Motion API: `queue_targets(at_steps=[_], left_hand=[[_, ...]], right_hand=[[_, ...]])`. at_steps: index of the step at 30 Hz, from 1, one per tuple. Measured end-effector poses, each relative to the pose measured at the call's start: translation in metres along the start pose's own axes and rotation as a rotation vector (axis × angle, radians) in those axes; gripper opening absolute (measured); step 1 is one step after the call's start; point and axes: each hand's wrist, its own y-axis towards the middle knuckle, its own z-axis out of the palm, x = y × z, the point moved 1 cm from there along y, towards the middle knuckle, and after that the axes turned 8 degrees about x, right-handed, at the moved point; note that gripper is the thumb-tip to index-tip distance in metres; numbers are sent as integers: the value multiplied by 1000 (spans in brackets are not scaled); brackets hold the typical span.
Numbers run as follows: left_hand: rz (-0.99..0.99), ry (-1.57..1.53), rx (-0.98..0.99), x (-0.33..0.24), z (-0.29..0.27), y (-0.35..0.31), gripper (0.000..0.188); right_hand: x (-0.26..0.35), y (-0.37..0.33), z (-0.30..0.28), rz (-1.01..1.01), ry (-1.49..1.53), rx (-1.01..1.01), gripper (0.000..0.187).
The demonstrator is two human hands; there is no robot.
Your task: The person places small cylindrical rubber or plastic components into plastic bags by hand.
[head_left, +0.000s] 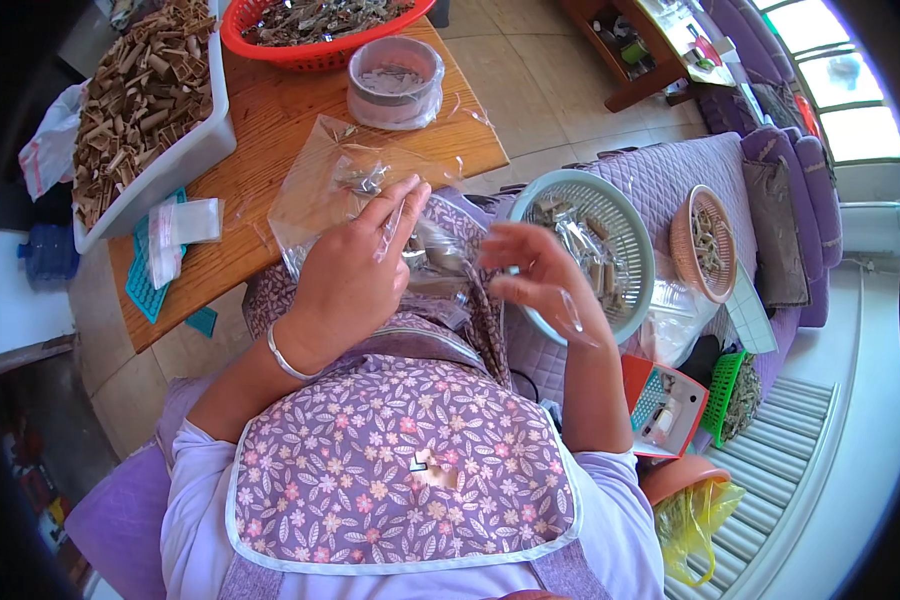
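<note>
My left hand (pixel 355 265) is over my lap beside the table edge, index and middle fingers stretched out close together. A narrow strip of clear plastic film (pixel 390 228) is pinched between those fingers. Just beyond them, a large clear plastic bag (pixel 305 195) overhangs the table edge, with small wrapped pieces (pixel 362 178) in it. My right hand (pixel 540 268), slightly blurred, hovers at the near left rim of a pale green basket (pixel 642 250); its fingers are curved and apart, with nothing seen between them. Brown pieces and clear wrappers (pixel 595 250) fill that basket. A clear plastic scrap (pixel 572 312) clings near my right wrist.
On the wooden table (pixel 270 130) stand a white bin (pixel 220 110) of brown bark-like pieces, a red basket (pixel 320 50) and a round tub (pixel 395 75). Right, on the purple couch, are a peach basket (pixel 685 235) and a red-and-white box (pixel 660 410). A green basket (pixel 725 390) sits beyond.
</note>
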Motion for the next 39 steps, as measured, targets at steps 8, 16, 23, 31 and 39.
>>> queue_targets(at_steps=[8,16,23,31,39], left_hand=[[-78,-59,59,-1,4,-8,71],[-62,-79,13,5,8,-7,70],[-121,-119,-5,1,7,-6,71],[-49,-48,-11,-4,6,-7,72],[-56,-42,-53,2,5,-11,72]], right_hand=[[-96,5,-186,292,-1285,-385,56],[-56,-21,-192,143,-765,-487,41],[-19,-47,-145,-81,85,-577,39],[-47,17,44,-9,191,-318,45],[-24,1,-38,-237,-1153,-546,32]])
